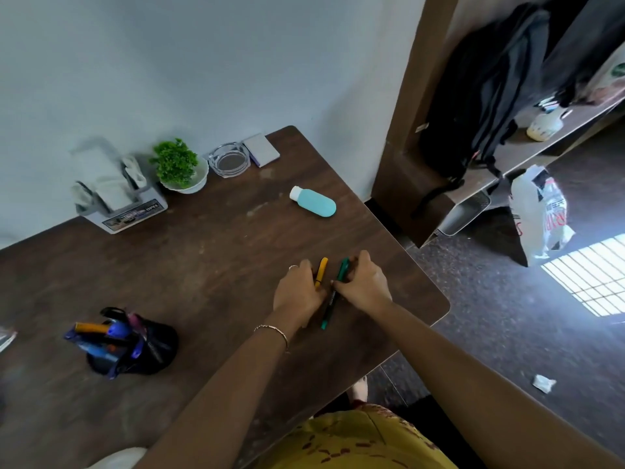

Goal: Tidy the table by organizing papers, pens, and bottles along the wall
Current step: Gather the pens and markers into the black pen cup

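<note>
**Both hands on pens near the table's right edge**

The left hand (297, 292) curls its fingers round a yellow pen (321, 270). The right hand (363, 282) pinches a green pen (329, 308) just beside it, low over the brown table (209, 252). A teal bottle (314, 201) lies on its side farther off, toward the wall. A black pen holder (142, 346) stands near left.

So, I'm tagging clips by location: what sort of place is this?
Probably a lived-in room with a study desk: a pen holder and potted plant on the wooden table, a backpack on the shelf beside it.
</note>
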Demonstrator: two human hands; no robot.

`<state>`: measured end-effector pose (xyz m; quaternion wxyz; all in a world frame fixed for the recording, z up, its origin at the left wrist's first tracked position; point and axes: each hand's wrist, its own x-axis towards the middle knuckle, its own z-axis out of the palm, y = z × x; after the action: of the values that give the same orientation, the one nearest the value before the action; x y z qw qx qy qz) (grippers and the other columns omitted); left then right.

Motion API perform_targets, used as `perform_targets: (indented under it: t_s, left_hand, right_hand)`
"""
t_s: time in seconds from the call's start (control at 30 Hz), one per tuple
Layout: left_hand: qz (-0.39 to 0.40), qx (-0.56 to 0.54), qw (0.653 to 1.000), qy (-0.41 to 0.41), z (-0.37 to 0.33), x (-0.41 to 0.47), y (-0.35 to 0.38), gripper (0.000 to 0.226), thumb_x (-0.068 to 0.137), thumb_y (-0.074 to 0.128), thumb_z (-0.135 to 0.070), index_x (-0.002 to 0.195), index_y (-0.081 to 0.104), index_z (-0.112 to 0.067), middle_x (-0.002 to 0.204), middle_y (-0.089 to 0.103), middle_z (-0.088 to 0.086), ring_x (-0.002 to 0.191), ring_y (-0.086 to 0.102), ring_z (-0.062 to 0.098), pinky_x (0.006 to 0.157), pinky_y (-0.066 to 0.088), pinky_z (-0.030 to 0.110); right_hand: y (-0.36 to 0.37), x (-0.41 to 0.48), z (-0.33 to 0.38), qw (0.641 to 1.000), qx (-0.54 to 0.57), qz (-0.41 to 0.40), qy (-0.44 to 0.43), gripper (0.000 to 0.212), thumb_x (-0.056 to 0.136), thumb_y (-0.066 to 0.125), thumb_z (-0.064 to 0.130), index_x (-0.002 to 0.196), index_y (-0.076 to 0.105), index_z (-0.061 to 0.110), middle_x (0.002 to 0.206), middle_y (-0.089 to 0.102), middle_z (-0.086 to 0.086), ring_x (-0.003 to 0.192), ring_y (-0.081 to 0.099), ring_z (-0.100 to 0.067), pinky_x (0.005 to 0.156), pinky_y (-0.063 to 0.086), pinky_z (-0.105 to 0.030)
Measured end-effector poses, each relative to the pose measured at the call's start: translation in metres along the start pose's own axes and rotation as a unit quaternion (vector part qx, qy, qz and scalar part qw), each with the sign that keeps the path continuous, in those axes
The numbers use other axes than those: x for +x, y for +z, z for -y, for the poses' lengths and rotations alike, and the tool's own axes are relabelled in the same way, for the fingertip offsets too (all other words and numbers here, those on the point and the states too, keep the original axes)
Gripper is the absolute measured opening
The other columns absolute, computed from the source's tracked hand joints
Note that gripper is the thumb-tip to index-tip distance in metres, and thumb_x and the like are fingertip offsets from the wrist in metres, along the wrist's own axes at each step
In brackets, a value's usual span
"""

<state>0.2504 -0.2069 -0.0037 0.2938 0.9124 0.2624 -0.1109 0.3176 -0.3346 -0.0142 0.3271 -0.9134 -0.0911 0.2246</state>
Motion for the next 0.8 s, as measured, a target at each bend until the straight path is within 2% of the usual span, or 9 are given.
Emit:
perform_targets:
  t_s: [0.1,0.23,0.3,0.4,0.47,0.57,0.63,0.73,0.8]
  left_hand:
    - [-0.003,-0.014,1.000,-0.013,0.001,0.002,0.001,0.041,0.075,0.069,-0.034,0.108,0.050,-0.018,0.102,0.058,0.004,0.096,0.058,0.024,0.080,0.052,0.040]
    - [-0.006,-0.069,0.997,-0.034,0.003,0.005,0.000,0.045,0.072,0.072,-0.034,0.111,0.054,-0.020,0.100,0.061,0.002,0.095,0.060,0.021,0.079,0.052,0.036]
    - [-0.009,-0.140,0.988,-0.059,0.003,0.006,-0.003,0.043,0.074,0.072,-0.030,0.112,0.056,-0.020,0.093,0.061,-0.002,0.088,0.061,0.016,0.075,0.053,0.032]
    - [-0.034,-0.264,0.960,-0.086,0.005,0.002,-0.012,0.041,0.076,0.072,-0.026,0.113,0.055,-0.020,0.092,0.060,-0.007,0.088,0.062,0.015,0.076,0.059,0.039]
    - [-0.056,-0.307,0.947,-0.081,0.009,-0.004,-0.023,0.048,0.079,0.070,-0.022,0.122,0.050,-0.023,0.096,0.059,-0.006,0.090,0.061,0.015,0.078,0.058,0.040]
    - [-0.109,-0.370,0.920,-0.069,0.023,-0.014,-0.044,0.060,0.083,0.066,-0.015,0.133,0.040,-0.036,0.094,0.055,-0.002,0.084,0.061,0.016,0.071,0.060,0.039]
    - [-0.155,-0.422,0.891,-0.071,0.036,-0.022,-0.062,0.064,0.085,0.063,-0.010,0.134,0.038,-0.041,0.091,0.054,0.004,0.080,0.061,0.019,0.062,0.059,0.034]
    - [-0.241,-0.463,0.851,-0.060,0.056,-0.038,-0.093,0.062,0.087,0.059,-0.002,0.133,0.039,-0.038,0.085,0.053,0.007,0.070,0.060,0.022,0.054,0.056,0.029]
    - [-0.314,-0.453,0.833,-0.050,0.068,-0.056,-0.116,0.061,0.086,0.058,-0.001,0.131,0.039,-0.037,0.085,0.055,0.007,0.070,0.062,0.027,0.057,0.059,0.035]
  right_hand:
    - [-0.002,0.002,0.002,1.000,-0.005,0.001,-0.006,0.053,0.075,0.078,0.024,0.109,0.038,0.014,0.114,0.061,-0.010,0.108,0.059,-0.025,0.087,0.052,-0.036]
    - [-0.002,0.004,0.004,1.000,-0.017,0.008,-0.010,0.057,0.073,0.078,0.021,0.110,0.036,0.015,0.104,0.062,-0.009,0.097,0.064,-0.024,0.079,0.056,-0.036]
    - [-0.002,0.005,0.006,0.999,-0.024,0.019,-0.010,0.061,0.072,0.079,0.024,0.115,0.036,0.016,0.103,0.062,-0.007,0.094,0.064,-0.022,0.076,0.057,-0.035]
    - [-0.007,0.006,0.011,0.999,-0.004,0.040,-0.001,0.068,0.072,0.080,0.027,0.123,0.036,0.016,0.107,0.060,-0.006,0.096,0.062,-0.021,0.075,0.055,-0.033]
    - [-0.012,0.007,0.020,0.998,0.032,0.059,-0.009,0.074,0.074,0.078,0.027,0.132,0.033,0.020,0.103,0.058,-0.002,0.091,0.063,-0.018,0.071,0.055,-0.030]
    - [-0.017,0.005,0.045,0.990,0.085,0.085,-0.075,0.076,0.074,0.075,0.025,0.136,0.033,0.033,0.101,0.058,0.003,0.081,0.061,-0.010,0.066,0.051,-0.023]
    - [-0.013,0.005,0.071,0.980,0.108,0.103,-0.128,0.069,0.074,0.074,0.021,0.134,0.039,0.032,0.096,0.057,0.009,0.079,0.058,-0.007,0.066,0.047,-0.019]
    - [-0.003,0.002,0.117,0.961,0.144,0.120,-0.203,0.061,0.073,0.073,0.013,0.126,0.047,0.028,0.091,0.060,0.004,0.072,0.057,-0.002,0.064,0.050,-0.019]
    - [0.010,-0.003,0.150,0.945,0.165,0.135,-0.248,0.059,0.073,0.073,0.009,0.123,0.049,0.029,0.088,0.061,0.000,0.064,0.056,0.000,0.065,0.054,-0.024]
